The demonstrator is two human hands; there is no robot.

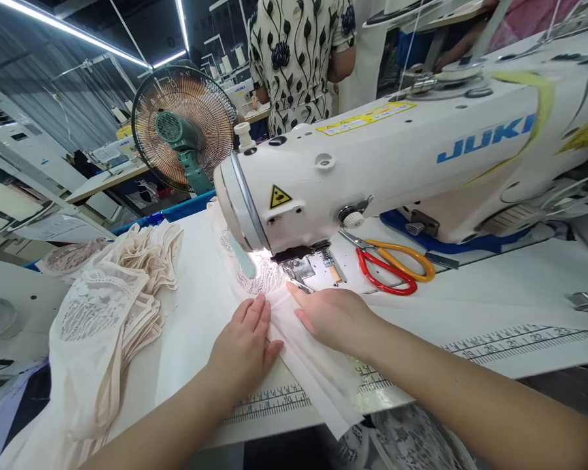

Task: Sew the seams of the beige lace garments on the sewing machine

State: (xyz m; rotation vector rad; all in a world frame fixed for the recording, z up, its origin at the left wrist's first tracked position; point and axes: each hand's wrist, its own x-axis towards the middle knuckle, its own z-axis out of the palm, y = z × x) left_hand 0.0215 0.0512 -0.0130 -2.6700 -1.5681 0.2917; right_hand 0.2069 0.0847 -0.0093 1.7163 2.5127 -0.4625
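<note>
A pale fabric piece with a lace end [294, 339] lies on the white sewing table [494, 287], running under the presser foot [298, 271] of a white JUKI sewing machine [396, 163]. My left hand [245, 339] lies flat on the fabric's left side, fingers stretched toward the needle. My right hand [333, 316] presses flat on the fabric's right side, fingertips just short of the presser foot. Neither hand grips anything.
A pile of beige lace garments [108, 313] sits at the left. Red and orange scissors [394, 264] lie behind my right hand. A green fan [183, 127] stands at the back. A person in a patterned top [298, 52] stands behind the machine.
</note>
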